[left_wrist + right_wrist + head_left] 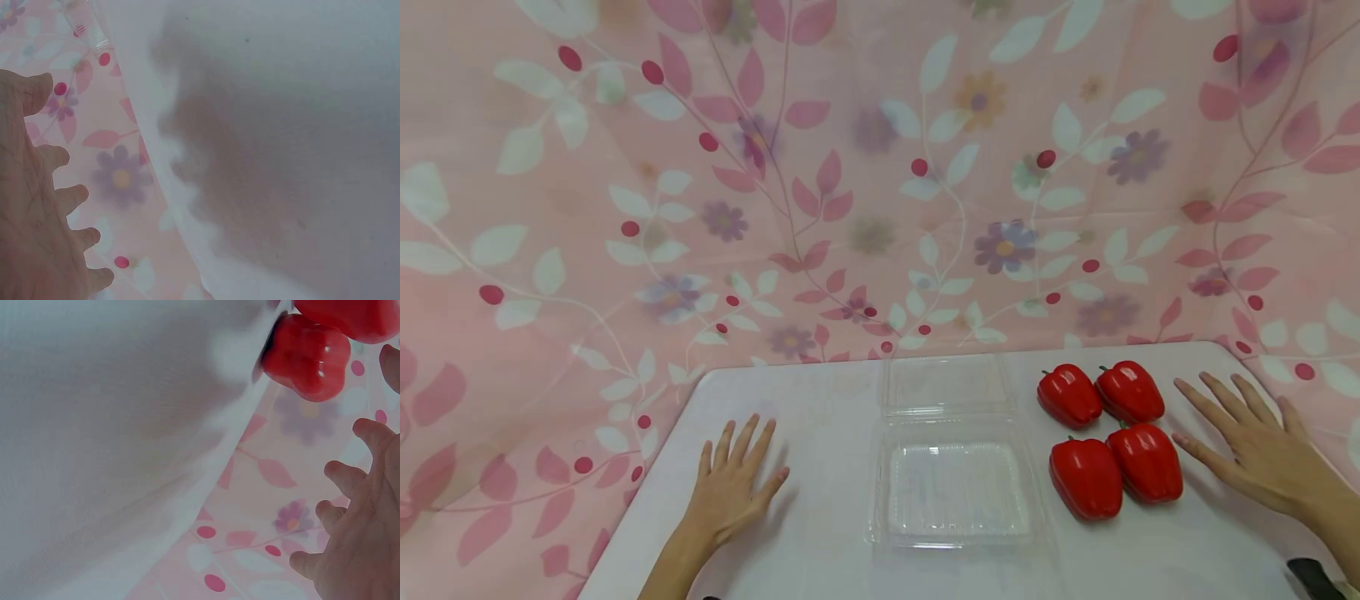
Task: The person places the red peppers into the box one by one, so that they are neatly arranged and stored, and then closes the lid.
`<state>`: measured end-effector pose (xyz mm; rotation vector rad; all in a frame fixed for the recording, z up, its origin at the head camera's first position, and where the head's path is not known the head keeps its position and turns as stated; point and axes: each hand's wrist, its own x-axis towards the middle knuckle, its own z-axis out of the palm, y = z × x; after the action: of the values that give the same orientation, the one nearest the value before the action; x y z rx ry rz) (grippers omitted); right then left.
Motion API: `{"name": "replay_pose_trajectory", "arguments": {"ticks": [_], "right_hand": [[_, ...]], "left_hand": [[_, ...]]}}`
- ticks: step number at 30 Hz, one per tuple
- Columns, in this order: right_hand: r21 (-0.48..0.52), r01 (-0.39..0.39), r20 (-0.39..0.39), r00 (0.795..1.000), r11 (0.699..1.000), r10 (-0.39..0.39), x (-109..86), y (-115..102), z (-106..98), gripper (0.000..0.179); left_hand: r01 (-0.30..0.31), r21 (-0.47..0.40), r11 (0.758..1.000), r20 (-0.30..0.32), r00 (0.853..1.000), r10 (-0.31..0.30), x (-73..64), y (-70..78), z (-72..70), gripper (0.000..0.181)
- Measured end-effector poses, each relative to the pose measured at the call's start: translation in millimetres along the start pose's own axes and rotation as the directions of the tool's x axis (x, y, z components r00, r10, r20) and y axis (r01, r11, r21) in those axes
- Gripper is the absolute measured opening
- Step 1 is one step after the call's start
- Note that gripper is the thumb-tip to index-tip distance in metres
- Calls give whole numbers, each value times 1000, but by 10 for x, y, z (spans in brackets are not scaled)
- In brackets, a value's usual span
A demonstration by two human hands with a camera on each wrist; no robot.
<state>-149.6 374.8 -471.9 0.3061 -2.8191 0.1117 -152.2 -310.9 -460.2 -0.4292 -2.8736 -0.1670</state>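
Observation:
Several glossy red bell peppers sit in a two-by-two cluster right of centre in the head view; one front pepper (1086,479) and one back pepper (1130,392) show short green stems. Just right of them my right hand (1262,454) is spread over the table, thumb tip close beside the front right pepper (1146,463). The right wrist view shows that hand (362,512) with its fingers apart and nothing held. Left of centre, a clear plastic clamshell box (957,537) lies unfolded, its lid (946,385) toward the back. My left hand (730,492) hovers at the left, fingers spread, holding nothing.
Everything lies on a white table (820,467) with rounded corners. Behind it hangs a pink floral cloth (865,200), close along the back edge. A dark strap (1311,577) shows at my right wrist.

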Motion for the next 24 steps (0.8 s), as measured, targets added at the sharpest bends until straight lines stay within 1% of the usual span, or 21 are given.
{"name": "replay_pose_trajectory", "arguments": {"ticks": [5, 9, 12, 18, 24], "right_hand": [[37, 20, -6, 1000, 999, -20, 6, -16, -25, 104], [92, 27, -4, 1000, 995, -27, 8, -40, -58, 99], [113, 32, -1, 999, 993, -32, 9, -52, -77, 96], [138, 33, -4, 999, 990, -33, 17, -97, -125, 93], [184, 70, -9, 998, 981, -69, 16, -136, -173, 90]], "left_hand": [[-23, -24, 999, -16, 1000, 22, 9, 45, -20, 76], [-37, -43, 998, -32, 999, 36, 15, 91, -31, 76], [-48, -51, 998, -46, 998, 46, 19, 116, -29, 75], [-60, -86, 995, -41, 998, 56, 28, 155, -30, 75], [-65, -117, 991, -25, 998, 62, 30, 218, -39, 74]]}}
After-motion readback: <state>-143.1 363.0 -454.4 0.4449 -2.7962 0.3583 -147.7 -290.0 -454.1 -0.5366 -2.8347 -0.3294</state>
